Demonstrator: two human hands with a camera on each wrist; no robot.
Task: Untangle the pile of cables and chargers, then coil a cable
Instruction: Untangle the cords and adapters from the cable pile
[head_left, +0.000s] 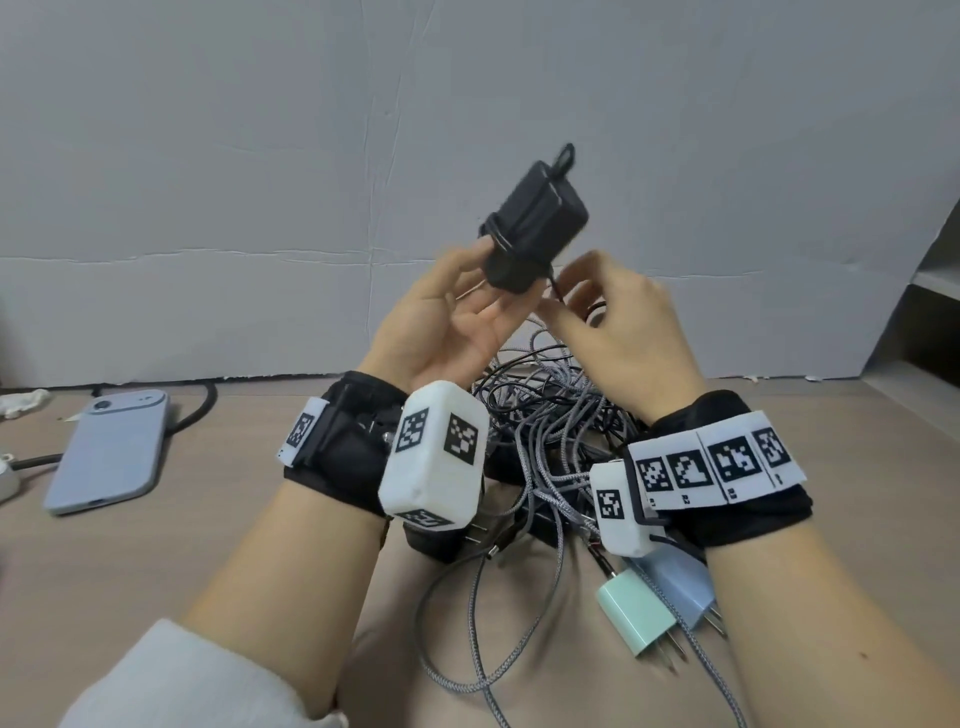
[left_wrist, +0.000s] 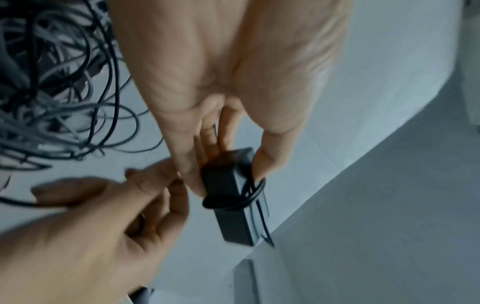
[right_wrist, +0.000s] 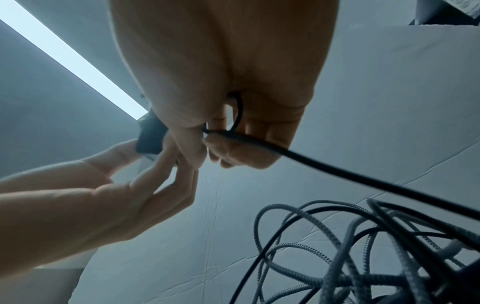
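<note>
In the frame centre I see my left hand raised, palm up, fingers clamped on the adapter; my right hand pinches its cable above the pile.

Black charger: a boxy black power brick, raised above the pile and tilted, with thin black cord looped around its body.
Black cord: thin and dark, running from the brick down into the tangle.
Cable pile: a knot of grey braided and thin black cables heaped on the counter.
Mint charger: small pale green wall plug, prongs out, at the pile's near edge.
Blue charger: pale blue plug touching the mint one.
</note>
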